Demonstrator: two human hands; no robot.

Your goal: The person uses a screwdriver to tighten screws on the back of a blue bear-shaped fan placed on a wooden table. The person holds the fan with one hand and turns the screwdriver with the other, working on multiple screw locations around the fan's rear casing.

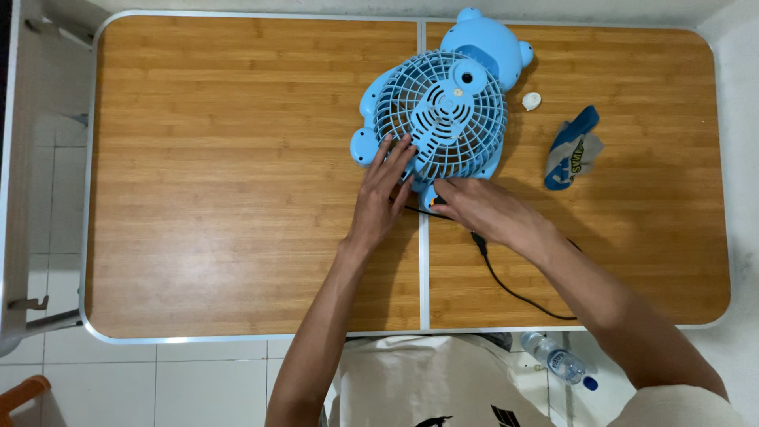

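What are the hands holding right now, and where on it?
Both hands are on the blue fan: the left hand presses flat on the grille's lower edge, the right hand grips its bottom edge by the cord.

Blue bear-shaped fan lying flat on a wooden table with a metal seam down the middle, grille facing up. Left hand spread open, fingers resting on the lower left of the grille. Right hand just beside it at the fan's bottom edge, fingertips curled near the point where a black cord leaves the fan and trails off the near edge of the table. Small white cap right of the fan; crumpled blue cloth farther right. Plastic bottle on the tiled floor below.
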